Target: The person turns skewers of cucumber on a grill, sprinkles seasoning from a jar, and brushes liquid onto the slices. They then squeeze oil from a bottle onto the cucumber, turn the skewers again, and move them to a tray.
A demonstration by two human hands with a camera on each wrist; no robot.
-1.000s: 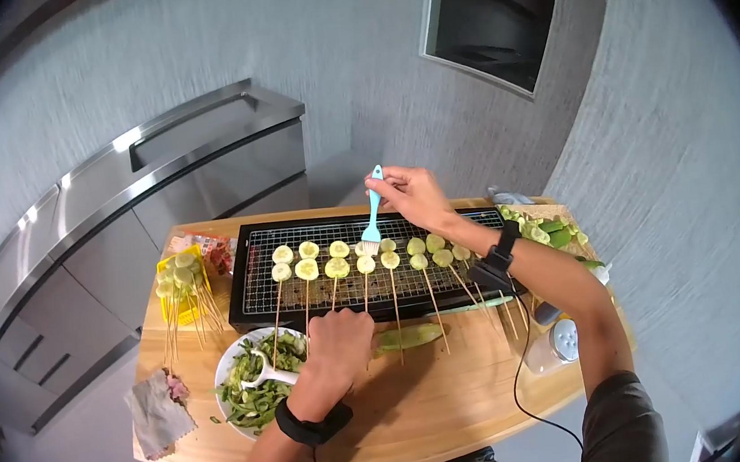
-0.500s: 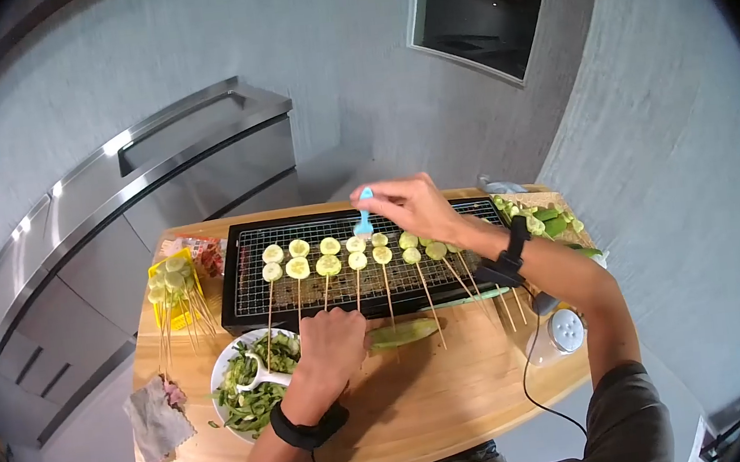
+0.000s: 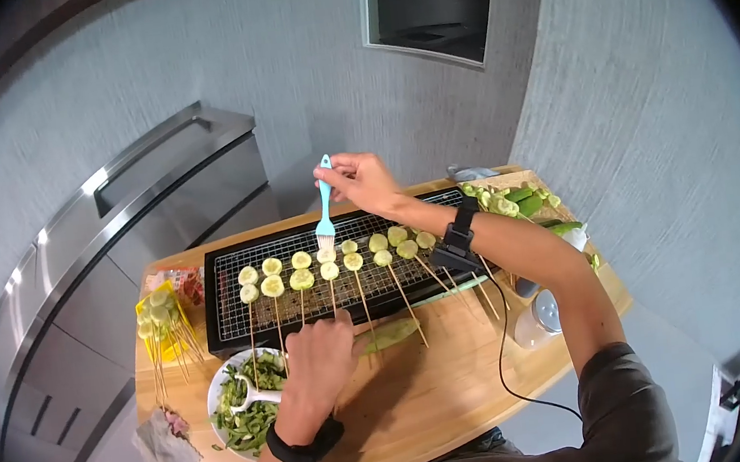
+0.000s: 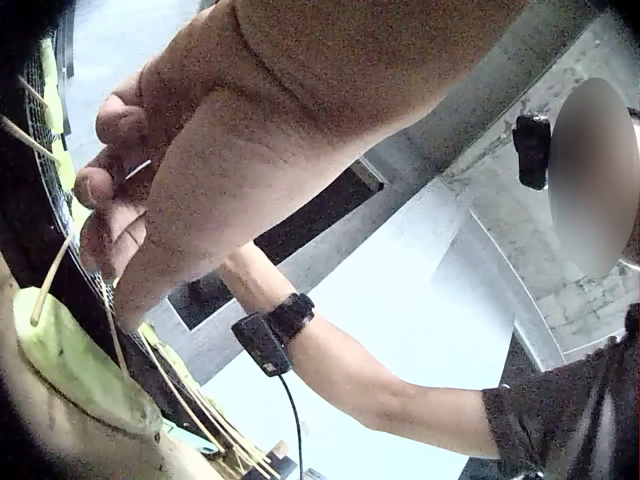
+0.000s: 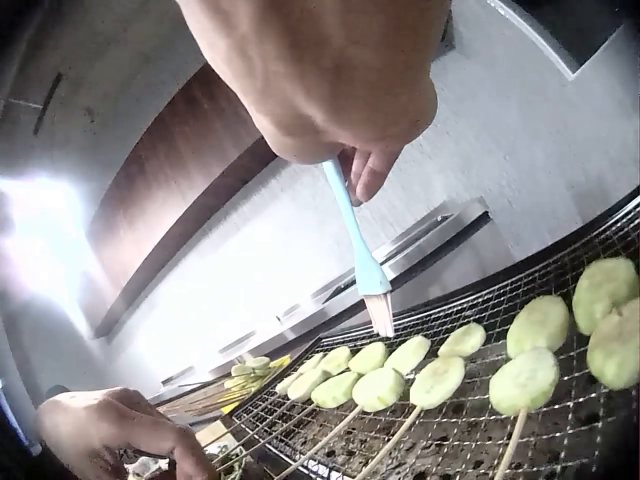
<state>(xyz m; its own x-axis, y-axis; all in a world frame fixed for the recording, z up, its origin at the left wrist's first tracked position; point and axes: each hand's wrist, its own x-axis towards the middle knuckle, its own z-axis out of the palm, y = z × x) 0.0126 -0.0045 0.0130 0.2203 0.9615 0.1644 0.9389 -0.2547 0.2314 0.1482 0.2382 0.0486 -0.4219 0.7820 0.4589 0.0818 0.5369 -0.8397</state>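
Observation:
A light blue brush [image 3: 326,204] is pinched by its handle in my right hand [image 3: 365,182], with the bristles down at the top cucumber slice [image 3: 326,254] of a skewer on the black grill [image 3: 216,310]. At the grill's front edge, my left hand [image 3: 320,358] has its fingers curled at that skewer's stick [image 3: 333,296]; the exact grip is hidden by the hand's back. More skewers, mostly with two slices each, lie side by side across the mesh. In the right wrist view the bristles [image 5: 380,315] hang close to the slices [image 5: 408,355].
A white bowl [image 3: 214,397] of cut greens with a white-handled tool stands front left. Behind it are a yellow basket [image 3: 188,331] with more skewers and a grey cloth [image 3: 166,451]. A shaker jar [image 3: 537,322] and a board of cucumber pieces [image 3: 511,202] are at the right.
The head view has shifted, so the table appears turned. The brush tilted down and then rose upright again, staying around the same skewer. My left hand remains at the grill's front edge.

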